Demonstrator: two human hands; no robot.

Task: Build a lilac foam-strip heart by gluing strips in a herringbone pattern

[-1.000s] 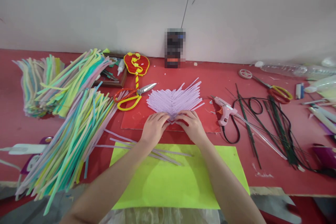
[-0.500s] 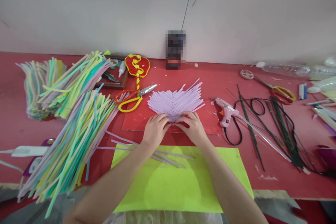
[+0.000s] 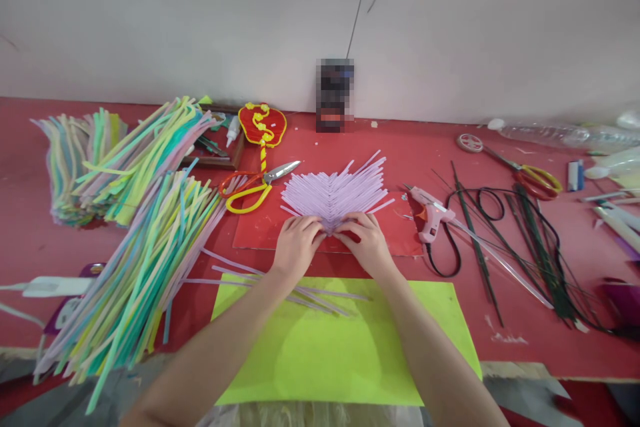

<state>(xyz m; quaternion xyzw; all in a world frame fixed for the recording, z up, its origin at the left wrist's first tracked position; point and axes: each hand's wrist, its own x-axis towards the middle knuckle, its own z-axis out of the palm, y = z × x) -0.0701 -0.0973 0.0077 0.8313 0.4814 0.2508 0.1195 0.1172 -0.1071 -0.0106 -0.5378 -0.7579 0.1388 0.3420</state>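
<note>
A fan of lilac pipe cleaners (image 3: 333, 190), set in a V pattern along a middle line, lies on a red board (image 3: 400, 230). My left hand (image 3: 299, 243) pinches the lower tip of the fan from the left. From the right, my right hand (image 3: 364, 240) pinches the same tip, its thumb and fingers bent inward. Both sets of fingertips nearly meet there, and they hide the very end of the stems. Loose lilac pipe cleaners (image 3: 320, 301) lie below my left hand, partly over a yellow-green sheet (image 3: 345, 360).
Bundles of coloured pipe cleaners (image 3: 145, 267) fill the left side. Red-and-yellow scissors (image 3: 260, 187) lie left of the fan. A pink glue gun (image 3: 433, 210) with its cable, dark green stems (image 3: 543, 260) and another pair of scissors (image 3: 535, 180) lie to the right. A phone-like object (image 3: 333, 97) leans on the wall.
Single lilac stems at the fan's lower left and right edges now stick out a little further. My hands stay almost in the same place at the tip.
</note>
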